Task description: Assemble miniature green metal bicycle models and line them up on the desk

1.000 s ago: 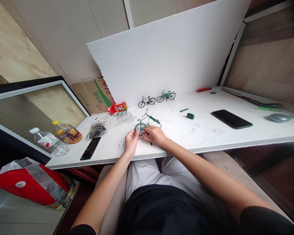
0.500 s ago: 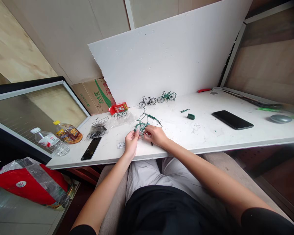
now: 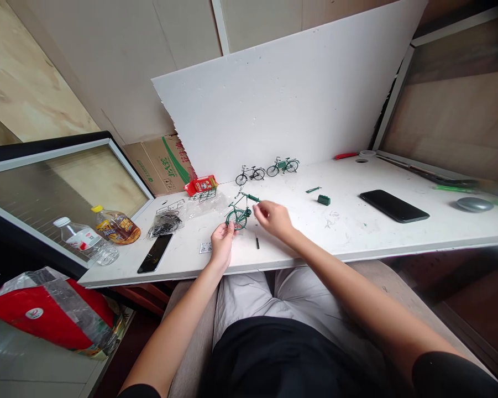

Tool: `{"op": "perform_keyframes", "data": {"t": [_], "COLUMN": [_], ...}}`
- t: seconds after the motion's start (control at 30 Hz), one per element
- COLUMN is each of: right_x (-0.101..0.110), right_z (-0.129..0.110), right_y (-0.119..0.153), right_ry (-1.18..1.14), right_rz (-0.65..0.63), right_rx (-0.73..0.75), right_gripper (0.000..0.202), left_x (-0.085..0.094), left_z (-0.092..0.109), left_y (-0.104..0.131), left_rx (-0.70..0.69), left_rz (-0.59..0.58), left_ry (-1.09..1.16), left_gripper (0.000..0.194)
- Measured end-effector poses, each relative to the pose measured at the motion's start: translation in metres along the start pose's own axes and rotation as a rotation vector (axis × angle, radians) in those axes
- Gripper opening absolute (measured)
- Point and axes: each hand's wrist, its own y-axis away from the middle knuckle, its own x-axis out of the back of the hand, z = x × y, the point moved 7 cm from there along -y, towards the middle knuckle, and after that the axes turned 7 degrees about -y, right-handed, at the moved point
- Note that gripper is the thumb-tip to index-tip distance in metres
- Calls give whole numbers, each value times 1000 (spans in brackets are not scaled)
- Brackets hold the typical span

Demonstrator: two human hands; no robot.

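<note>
My left hand (image 3: 223,241) pinches the wheel of a green model bicycle (image 3: 237,218) and keeps it tilted above the white table. Just right of the bicycle is my right hand (image 3: 272,217), fingers drawn together near the frame's end; whatever they hold, if anything, is too small to make out. A small dark screwdriver (image 3: 257,241) lies below, between the hands. Beside my left hand lies a printed paper slip (image 3: 205,247). Farther right are a green box-shaped part (image 3: 324,200) and a thin green part (image 3: 314,189).
A black bicycle (image 3: 250,174) and a green bicycle (image 3: 282,166) stand by the white board. Phones (image 3: 393,205) (image 3: 155,253) lie on both sides. At left are bottles (image 3: 116,225), a bag of black parts (image 3: 166,222) and a red packet (image 3: 201,184).
My right hand has moved right, away from the bicycle's wheel, uncovering more of the frame and the screwdriver. My left hand still holds the wheel.
</note>
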Motion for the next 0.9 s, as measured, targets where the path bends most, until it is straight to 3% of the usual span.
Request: {"op": "perform_keyframes", "data": {"t": [0.1, 0.2, 0.3, 0.37, 0.63, 0.9], "right_x": [35, 44, 28, 17, -24, -52], "right_z": [31, 56, 72, 78, 70, 59], "right_y": [-17, -25, -22, -20, -39, -30], "right_ry": [13, 76, 170, 207, 165, 160], "right_rz": [102, -40, -278, -364, -497, -581], "right_rx": [-205, -276, -250, -230, -74, 89], "right_gripper": [35, 29, 20, 16, 18, 19], "left_x": [2, 2, 3, 3, 3, 5], "left_z": [-3, -4, -5, -5, -2, 1], "left_y": [-2, -2, -3, -3, -2, -1], "left_rx": [0, -6, -3, 3, 4, -9], "left_rz": [23, 20, 24, 26, 10, 13], "left_ry": [20, 14, 8, 13, 36, 45], "left_gripper": [44, 44, 45, 44, 44, 40]}}
